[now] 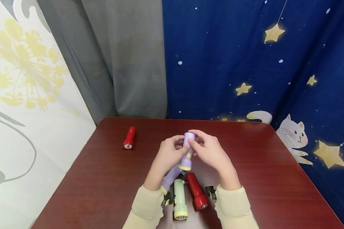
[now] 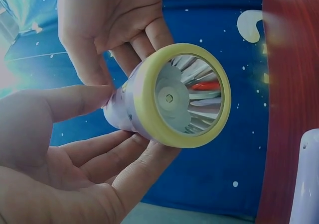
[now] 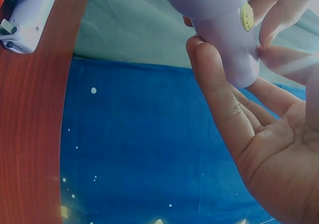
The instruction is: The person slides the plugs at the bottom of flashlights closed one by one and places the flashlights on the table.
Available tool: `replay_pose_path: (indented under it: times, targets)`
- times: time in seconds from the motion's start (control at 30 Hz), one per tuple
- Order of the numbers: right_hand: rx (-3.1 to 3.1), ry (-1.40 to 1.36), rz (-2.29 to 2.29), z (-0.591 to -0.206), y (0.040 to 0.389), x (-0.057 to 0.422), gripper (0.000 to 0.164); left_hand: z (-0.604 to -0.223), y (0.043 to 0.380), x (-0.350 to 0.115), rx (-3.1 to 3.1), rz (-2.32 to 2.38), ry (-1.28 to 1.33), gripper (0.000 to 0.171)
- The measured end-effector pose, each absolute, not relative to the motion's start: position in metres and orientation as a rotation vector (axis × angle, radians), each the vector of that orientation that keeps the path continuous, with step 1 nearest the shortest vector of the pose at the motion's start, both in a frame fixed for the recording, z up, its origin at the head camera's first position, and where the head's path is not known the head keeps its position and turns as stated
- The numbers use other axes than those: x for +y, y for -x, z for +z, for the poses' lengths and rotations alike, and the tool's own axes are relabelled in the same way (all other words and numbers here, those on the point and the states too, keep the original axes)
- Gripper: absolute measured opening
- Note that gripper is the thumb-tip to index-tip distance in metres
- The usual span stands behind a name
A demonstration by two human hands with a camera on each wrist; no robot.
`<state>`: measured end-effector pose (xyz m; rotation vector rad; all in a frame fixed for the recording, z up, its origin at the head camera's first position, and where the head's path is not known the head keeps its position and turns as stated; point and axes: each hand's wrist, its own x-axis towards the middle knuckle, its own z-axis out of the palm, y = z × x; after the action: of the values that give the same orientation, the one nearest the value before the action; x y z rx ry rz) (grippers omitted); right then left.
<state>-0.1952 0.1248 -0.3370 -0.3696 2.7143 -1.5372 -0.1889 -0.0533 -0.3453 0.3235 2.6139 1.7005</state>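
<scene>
Both hands hold a purple flashlight up over the table, its yellow-rimmed lens end tilted down toward the person. My left hand grips its left side with thumb and fingers; my right hand pinches it near the tail end. In the left wrist view the flashlight's lens faces the camera, showing the reflector and a small bulb. The right wrist view shows its yellow button on the purple body. Below the hands lie a second purple flashlight, a light green flashlight and a red flashlight.
Another red flashlight lies apart at the table's back left. The dark red wooden table ends at a rounded back edge, with grey and blue star-patterned curtains behind it. Black wrist mounts sit by the sleeves.
</scene>
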Motion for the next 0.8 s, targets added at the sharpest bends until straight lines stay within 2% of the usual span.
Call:
replay_pose_path:
  times: [0.37, 0.8]
  targets:
    - [2.734, 0.364, -1.514, -0.3396, 0.195, 0.1226, 0.045, -0.346, 0.1868, -0.0549, 2.613, 1.688, -0.301, 0.042]
    - [2.703, 0.369, -1.611, -0.3435, 0.1897, 0.1222, 0.037, -0.3456, 0.1818, -0.0556, 2.607, 1.692, -0.325, 0.042]
